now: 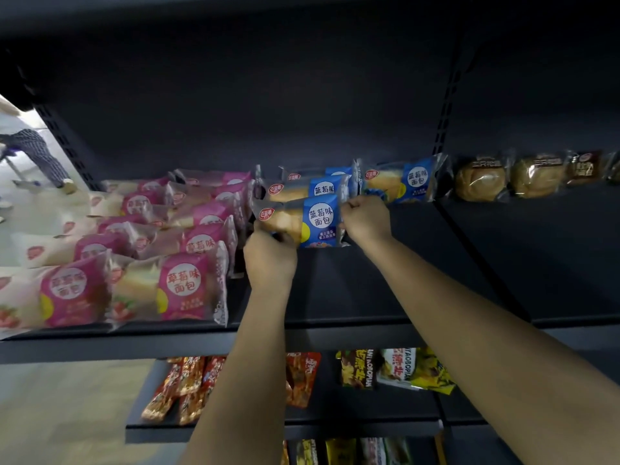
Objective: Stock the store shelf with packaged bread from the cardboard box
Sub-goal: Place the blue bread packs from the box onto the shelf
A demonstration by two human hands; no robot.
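Both the left hand (270, 253) and right hand (364, 218) pinch a blue bread pack (308, 223) by its ends; released tilted, it may topple forward off the shelf (385, 290).

Pale floor (67, 404) left of the dark shelf (369, 286).

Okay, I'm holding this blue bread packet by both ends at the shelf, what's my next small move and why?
Probably set the blue bread packet on the shelf in front of the other blue packets, then let go. Your left hand and right hand grip its ends, it lines up with that row, and bare shelf lies beneath.
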